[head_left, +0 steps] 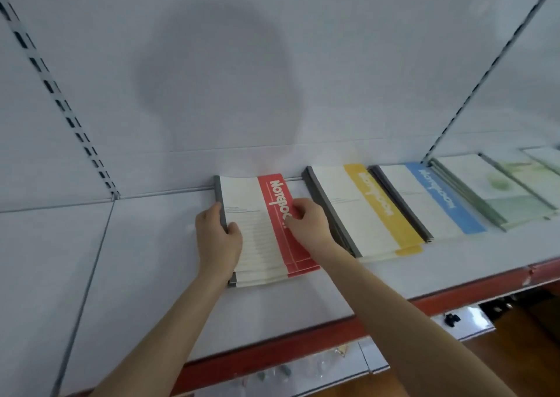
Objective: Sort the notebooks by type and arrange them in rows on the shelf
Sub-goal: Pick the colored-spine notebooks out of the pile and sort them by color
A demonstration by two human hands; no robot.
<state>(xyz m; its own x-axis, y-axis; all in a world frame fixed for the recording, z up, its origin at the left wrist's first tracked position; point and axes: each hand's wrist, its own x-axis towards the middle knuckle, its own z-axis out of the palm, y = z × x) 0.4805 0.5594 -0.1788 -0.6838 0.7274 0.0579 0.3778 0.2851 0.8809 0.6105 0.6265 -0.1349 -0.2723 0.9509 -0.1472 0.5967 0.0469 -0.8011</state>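
A stack of red-striped notebooks (257, 233) lies on the white shelf (151, 260), its grey spine to the left. My left hand (216, 239) grips that spine edge, thumb on the top cover. My right hand (307, 219) rests on the red stripe with fingers curled, pressing the top notebook. To the right lie a yellow-striped stack (363, 212), then a blue-striped stack (430, 199), then green-patterned notebooks (497, 190), all in one row along the back.
The shelf has a red front edge (303, 345). Slotted uprights (57, 93) run up the white back panel at left and right. Below the shelf, at lower right, a wooden floor (530, 351) and a lower shelf show.
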